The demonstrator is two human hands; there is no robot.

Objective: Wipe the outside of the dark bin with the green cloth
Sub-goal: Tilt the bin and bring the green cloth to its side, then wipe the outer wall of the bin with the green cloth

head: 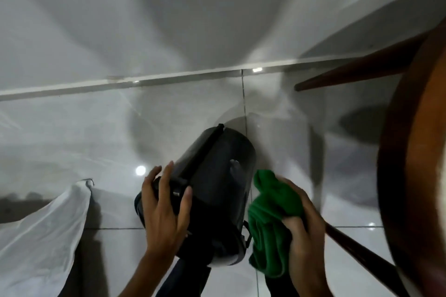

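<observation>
The dark bin (217, 176) is tilted on its side above the white floor tiles, its base pointing away from me and its lid end towards me. My left hand (164, 207) grips the bin's left side near the lid hinge, fingers spread over it. My right hand (304, 229) is closed on the bunched green cloth (270, 219), which presses against the bin's right side. The lower rim of the bin is partly hidden behind my hands.
A round wooden stool (415, 152) with dark legs stands close on the right. A white plastic bag (43, 236) lies on the floor at the left. The white wall and its skirting (144, 79) run across behind the bin.
</observation>
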